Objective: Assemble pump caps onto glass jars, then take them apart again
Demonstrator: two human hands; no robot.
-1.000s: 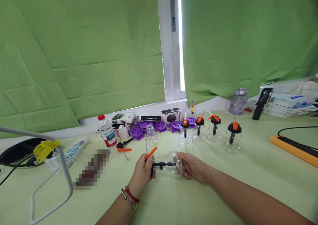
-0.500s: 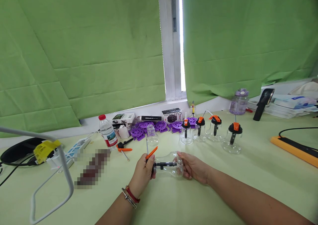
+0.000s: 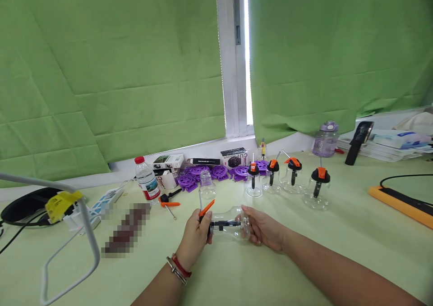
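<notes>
I hold a clear glass bottle on its side above the pale green table. My right hand wraps round its wide base. My left hand is closed on the black stopper with an orange lever at the bottle's neck. A black stem runs inside the bottle. Behind, several upright glass bottles with orange-and-black stoppers stand in a row. One bare glass bottle stands just beyond my left hand.
Purple plastic discs and small boxes lie under the window. A water bottle and a loose stopper are at left. A white wire frame and power strip sit far left; an orange bar and purple jug at right.
The view has shifted slightly. Both hands keep the same hold on the bottle and stopper.
</notes>
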